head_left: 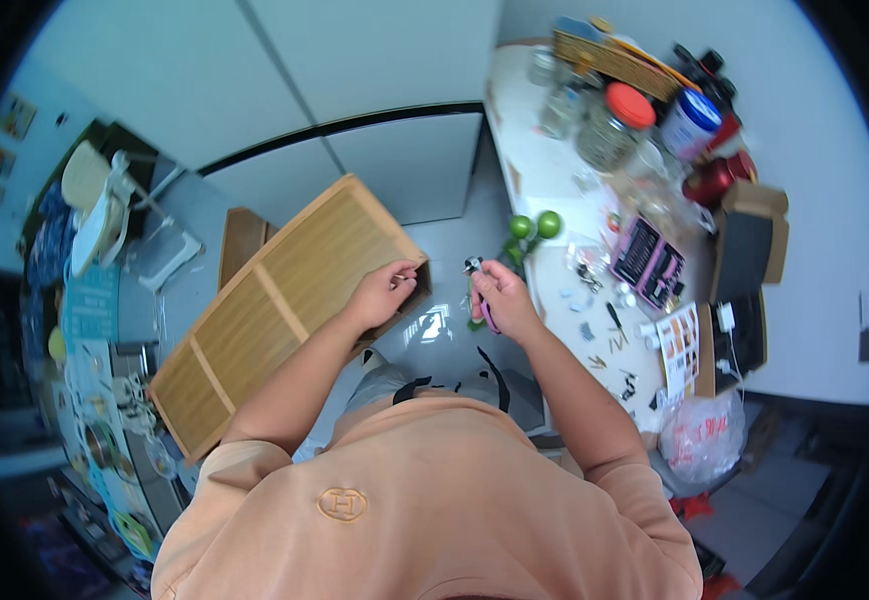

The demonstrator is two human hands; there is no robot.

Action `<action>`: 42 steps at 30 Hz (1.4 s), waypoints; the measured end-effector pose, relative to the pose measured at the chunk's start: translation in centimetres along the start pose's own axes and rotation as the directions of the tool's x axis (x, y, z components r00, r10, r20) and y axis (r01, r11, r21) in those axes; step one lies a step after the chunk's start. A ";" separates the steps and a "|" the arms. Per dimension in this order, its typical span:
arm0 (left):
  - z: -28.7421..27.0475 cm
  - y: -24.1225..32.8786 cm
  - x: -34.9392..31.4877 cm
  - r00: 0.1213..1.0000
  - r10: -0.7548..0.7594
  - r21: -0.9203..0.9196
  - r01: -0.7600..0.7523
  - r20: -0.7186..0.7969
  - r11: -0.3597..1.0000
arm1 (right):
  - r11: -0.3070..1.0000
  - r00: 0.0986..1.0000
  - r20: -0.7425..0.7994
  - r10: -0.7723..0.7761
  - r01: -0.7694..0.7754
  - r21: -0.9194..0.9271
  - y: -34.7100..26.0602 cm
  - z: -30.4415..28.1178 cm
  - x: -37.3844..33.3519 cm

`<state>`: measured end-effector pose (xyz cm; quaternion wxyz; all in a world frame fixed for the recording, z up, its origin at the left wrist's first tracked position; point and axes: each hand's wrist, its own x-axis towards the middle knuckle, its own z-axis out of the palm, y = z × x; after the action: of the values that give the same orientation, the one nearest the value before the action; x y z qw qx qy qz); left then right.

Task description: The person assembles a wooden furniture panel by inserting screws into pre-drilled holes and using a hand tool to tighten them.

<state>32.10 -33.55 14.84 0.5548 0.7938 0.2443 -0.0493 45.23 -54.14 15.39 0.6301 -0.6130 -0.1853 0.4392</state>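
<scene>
A long wooden cabinet (325,255) with pale panels and crossbars lies slanted at my left, its near-right corner close to my body. My left hand (385,295) rests at that corner with its fingers curled together. Whatever is between those fingertips, if anything, is too small to make out. Just across a gap, my right hand (505,300) is closed around pink-handled pliers (474,265), whose metal head points away from me. The pliers are held up in the air, apart from the wood.
On my right, a white table (555,265) carries loose screws and fittings, a pink-and-black tool case (649,262), an instruction sheet (680,350), jars and a cardboard box (755,235). Green round fruits or balls (549,224) sit by its edge. A white high chair (105,220) stands far left.
</scene>
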 end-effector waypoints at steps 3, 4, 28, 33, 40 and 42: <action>-6.8 -7.9 -1.3 0.987 0.017 0.016 -0.014 -0.158 1.000 | 0.996 0.996 0.009 -0.088 0.088 -0.015 -0.8 6.3 4.3; -8.4 -9.3 -1.6 0.980 -0.015 0.002 0.016 -0.199 1.000 | 0.996 0.996 0.028 -0.082 0.083 -0.040 -0.9 7.4 5.5; -16.2 -26.3 10.7 0.632 0.164 0.519 0.430 -0.757 0.739 | 0.208 0.839 0.532 -0.113 0.544 -0.813 3.5 9.6 40.4; -16.3 -25.8 10.6 0.676 0.108 0.497 0.413 -0.728 0.763 | 0.177 0.773 0.626 -0.105 0.634 -0.753 3.2 9.3 41.5; -16.4 -25.6 10.7 0.665 0.124 0.498 0.408 -0.736 0.766 | 0.126 0.722 0.688 -0.077 0.692 -0.711 3.0 9.4 42.3; -16.5 -25.5 10.7 0.658 0.163 0.517 0.388 -0.735 0.763 | 0.100 0.689 0.719 -0.093 0.725 -0.681 2.9 9.2 42.4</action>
<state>26.98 -8.31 -4.50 0.0980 0.8625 0.4690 0.1626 60.34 -15.84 1.38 0.1485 -0.6351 -0.7392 0.1678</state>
